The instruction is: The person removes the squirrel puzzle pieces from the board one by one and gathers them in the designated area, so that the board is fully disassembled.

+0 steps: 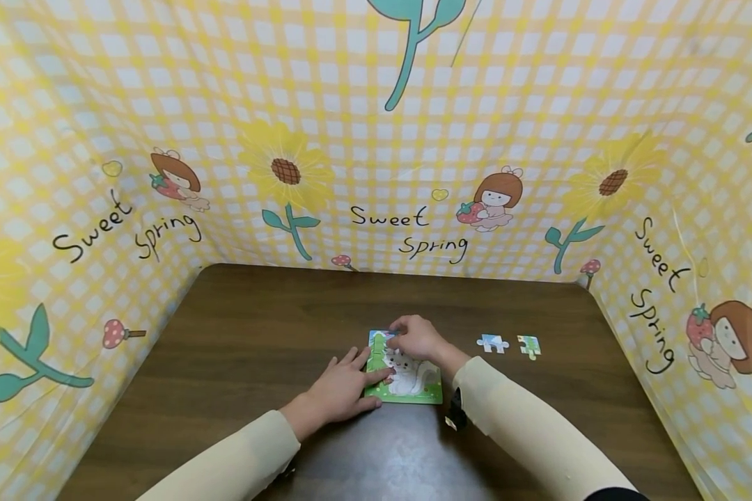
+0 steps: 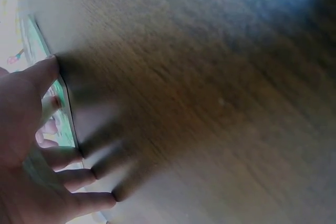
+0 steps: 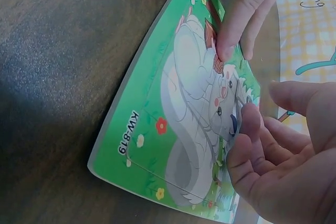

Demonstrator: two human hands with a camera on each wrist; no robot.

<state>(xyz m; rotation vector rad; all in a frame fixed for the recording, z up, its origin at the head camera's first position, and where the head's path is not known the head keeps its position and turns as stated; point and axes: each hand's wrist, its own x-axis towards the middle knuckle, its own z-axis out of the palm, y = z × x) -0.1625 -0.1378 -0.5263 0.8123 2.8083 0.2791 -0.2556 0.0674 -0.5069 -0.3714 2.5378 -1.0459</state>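
A small jigsaw puzzle board [image 1: 426, 390] lies flat on the table, showing a white squirrel on green grass; the right wrist view shows its printed border [image 3: 113, 153]. My left hand [image 1: 341, 386] lies spread over the board's left side, the index finger [image 3: 231, 38] touching the picture and the thumb by the near edge. In the left wrist view, several fingers [image 2: 65, 179] reach the board's edge. Over the upper part, my right hand [image 1: 421, 339] touches the picture with bent fingertips [image 3: 247, 121]. Its thumb stands apart from them. The surface beneath those fingertips is partly hidden.
Two loose puzzle pieces lie right of the board: a blue-white one [image 1: 492, 343] and a green-blue one [image 1: 529, 346]. The dark wooden table [image 1: 276, 306] is enclosed at the back and sides by a yellow checked cloth [image 1: 376, 167].
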